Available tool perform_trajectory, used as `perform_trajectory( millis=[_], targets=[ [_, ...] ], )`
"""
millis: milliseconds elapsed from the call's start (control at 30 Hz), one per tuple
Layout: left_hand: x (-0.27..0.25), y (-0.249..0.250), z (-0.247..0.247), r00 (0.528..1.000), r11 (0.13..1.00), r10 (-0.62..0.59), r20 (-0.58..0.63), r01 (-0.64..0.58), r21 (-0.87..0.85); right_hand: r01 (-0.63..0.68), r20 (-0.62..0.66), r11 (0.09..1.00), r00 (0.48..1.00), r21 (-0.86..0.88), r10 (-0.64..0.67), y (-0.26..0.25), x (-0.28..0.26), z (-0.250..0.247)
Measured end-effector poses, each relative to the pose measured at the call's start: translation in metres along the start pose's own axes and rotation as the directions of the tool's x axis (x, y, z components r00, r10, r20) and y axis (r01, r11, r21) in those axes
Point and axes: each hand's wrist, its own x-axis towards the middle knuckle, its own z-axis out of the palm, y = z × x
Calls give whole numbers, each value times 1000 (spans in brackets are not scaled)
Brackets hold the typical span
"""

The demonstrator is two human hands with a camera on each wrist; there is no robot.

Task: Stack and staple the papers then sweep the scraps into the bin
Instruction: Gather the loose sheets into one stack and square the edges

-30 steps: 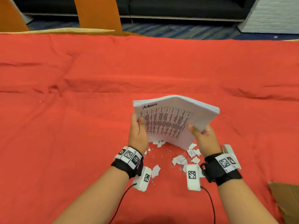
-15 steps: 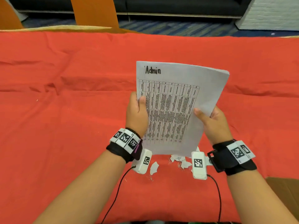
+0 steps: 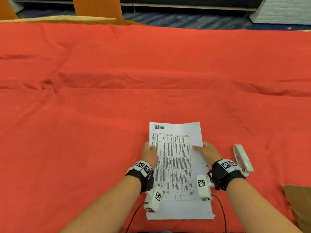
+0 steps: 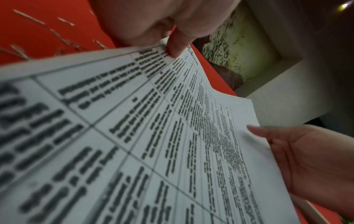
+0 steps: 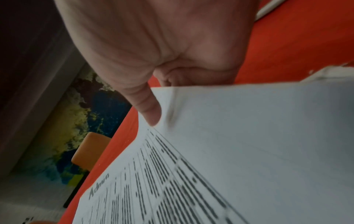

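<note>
A stack of white papers, its top sheet a printed table headed "Admin", lies low over the red cloth close to me. My left hand pinches its left edge, thumb on top. On the opposite edge my right hand does the same, thumb pressed on the sheet. A white stapler rests on the cloth just right of my right wrist. The stack covers the paper scraps; only a sliver shows by the right wrist.
A brown cardboard bin sits at the lower right edge. Thin loose slivers lie on the cloth left of the stack. The red cloth stretches wide and wrinkled ahead. Orange chairs stand beyond the far edge.
Both hands brought the stack from upright, lifted before me, down towards the cloth near me. It now covers the scraps that showed below it, and the stapler has come into view.
</note>
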Motion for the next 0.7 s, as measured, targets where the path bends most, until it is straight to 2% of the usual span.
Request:
perform_trajectory(
  millis=[100, 200, 300, 500, 700],
  targets=[
    [6, -5, 3, 1000, 1000, -17, -2, 17, -14, 7, -79, 1000, 997, 23, -5, -2, 15, 2],
    [11, -6, 4, 998, 999, -54, 16, 54, 3, 12, -128, 1000, 992, -27, -16, 0, 21, 5],
    [23, 0, 0, 1000, 1000, -22, -17, 22, -12, 21, -164, 1000, 986, -23, -24, 1, 24, 7],
    [45, 14, -4, 997, 999, 36, -69, -36, 1, 50, -168, 999, 984, -21, -53, 2, 24, 7],
    [49, 9, -5, 997, 999, 34, -72, -35, -15, 66, -147, 988, 985, -138, -87, -4, 22, 2]
  ],
)
